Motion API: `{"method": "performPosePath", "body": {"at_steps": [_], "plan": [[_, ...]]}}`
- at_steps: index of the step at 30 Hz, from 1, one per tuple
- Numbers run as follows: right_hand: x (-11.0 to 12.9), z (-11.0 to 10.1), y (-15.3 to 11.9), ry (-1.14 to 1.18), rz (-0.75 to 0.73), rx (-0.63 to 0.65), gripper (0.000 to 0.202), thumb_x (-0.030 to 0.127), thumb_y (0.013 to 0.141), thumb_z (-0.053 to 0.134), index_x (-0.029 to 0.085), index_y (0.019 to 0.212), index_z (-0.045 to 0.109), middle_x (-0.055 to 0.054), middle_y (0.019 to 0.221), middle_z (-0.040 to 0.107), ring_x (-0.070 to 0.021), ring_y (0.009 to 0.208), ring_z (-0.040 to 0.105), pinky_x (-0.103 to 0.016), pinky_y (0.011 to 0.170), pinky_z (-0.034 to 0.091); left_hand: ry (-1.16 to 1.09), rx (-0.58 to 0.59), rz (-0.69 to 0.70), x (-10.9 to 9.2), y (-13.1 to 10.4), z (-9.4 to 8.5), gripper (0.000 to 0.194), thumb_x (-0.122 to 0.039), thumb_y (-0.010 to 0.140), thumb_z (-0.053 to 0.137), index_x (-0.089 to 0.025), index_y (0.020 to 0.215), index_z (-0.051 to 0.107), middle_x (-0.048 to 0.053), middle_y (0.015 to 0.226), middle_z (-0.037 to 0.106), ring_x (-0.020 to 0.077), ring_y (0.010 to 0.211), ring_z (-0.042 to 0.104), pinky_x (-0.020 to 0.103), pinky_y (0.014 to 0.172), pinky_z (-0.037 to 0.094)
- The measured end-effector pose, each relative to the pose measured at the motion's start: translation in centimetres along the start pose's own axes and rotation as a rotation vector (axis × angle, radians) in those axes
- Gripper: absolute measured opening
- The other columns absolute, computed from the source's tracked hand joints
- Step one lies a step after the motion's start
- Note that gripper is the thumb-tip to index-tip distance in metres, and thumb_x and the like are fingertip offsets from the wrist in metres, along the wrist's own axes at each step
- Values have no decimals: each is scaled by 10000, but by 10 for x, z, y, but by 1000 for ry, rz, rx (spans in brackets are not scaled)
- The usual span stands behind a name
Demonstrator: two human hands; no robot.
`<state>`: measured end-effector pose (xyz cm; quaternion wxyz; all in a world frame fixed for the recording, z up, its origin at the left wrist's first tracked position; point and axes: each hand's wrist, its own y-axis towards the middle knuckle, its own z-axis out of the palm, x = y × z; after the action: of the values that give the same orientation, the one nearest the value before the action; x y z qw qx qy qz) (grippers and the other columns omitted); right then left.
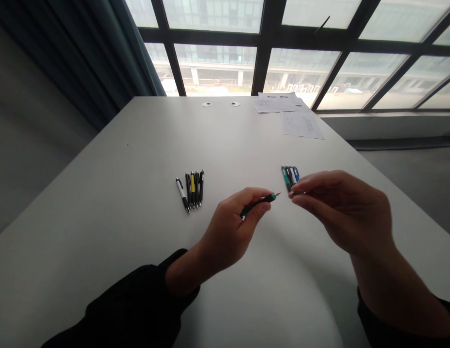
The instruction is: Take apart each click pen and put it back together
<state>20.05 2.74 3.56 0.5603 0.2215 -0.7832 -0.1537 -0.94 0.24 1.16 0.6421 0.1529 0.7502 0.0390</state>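
Note:
My left hand (pixel 232 222) is closed round a black-and-green pen (pixel 259 204), whose thin pointed end sticks out to the right between thumb and forefinger. Facing it across a small gap, my right hand (pixel 344 208) pinches a small silvery piece (pixel 300 193) between thumb and fingertips; most of it is covered, and its exact kind is unclear. Just behind those fingertips lies a row of several pens (pixel 287 175) with green, white and blue barrels, partly hidden by the hand. Left of my left hand, several black pens surround a yellow-barrelled pen (pixel 192 186), beside a slanted white-and-black pen (pixel 182 193).
Both hands are above a white table (pixel 138 232). Printed paper sheets (pixel 301 124) lie at its far right, and two round white fittings (pixel 206 104) are near the back edge. A dark curtain (pixel 112 58) hangs at left, beside large framed windows (pixel 217 67).

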Motion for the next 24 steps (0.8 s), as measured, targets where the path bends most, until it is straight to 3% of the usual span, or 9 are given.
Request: {"method": "performPosePath", "body": {"at_steps": [3, 9, 24], "plan": [[7, -2, -4, 46, -40, 14, 236, 132, 805, 830, 241, 999, 751, -34, 952, 780, -194, 872, 738, -321, 784, 630, 110, -15, 39, 1, 0, 0, 157, -213, 961, 654, -186, 1101, 721, 38, 1060, 770, 153, 958, 702, 268, 898, 532], [3, 0, -5, 0, -57, 60, 250, 136, 813, 827, 253, 1021, 756, -23, 960, 788, -193, 879, 740, -321, 803, 613, 176, 3, 156, -1, 0, 0, 143, -164, 945, 671, -177, 1076, 728, 21, 1024, 778, 129, 937, 709, 225, 875, 538], [4, 0, -1, -205, -188, 224, 176, 190, 883, 770, 245, 1040, 716, -19, 946, 795, -172, 831, 753, -296, 766, 615, 280, 19, 237, 1, 0, -2, 182, -118, 944, 653, -148, 1108, 725, 52, 1034, 793, 165, 956, 736, 267, 890, 568]]}}
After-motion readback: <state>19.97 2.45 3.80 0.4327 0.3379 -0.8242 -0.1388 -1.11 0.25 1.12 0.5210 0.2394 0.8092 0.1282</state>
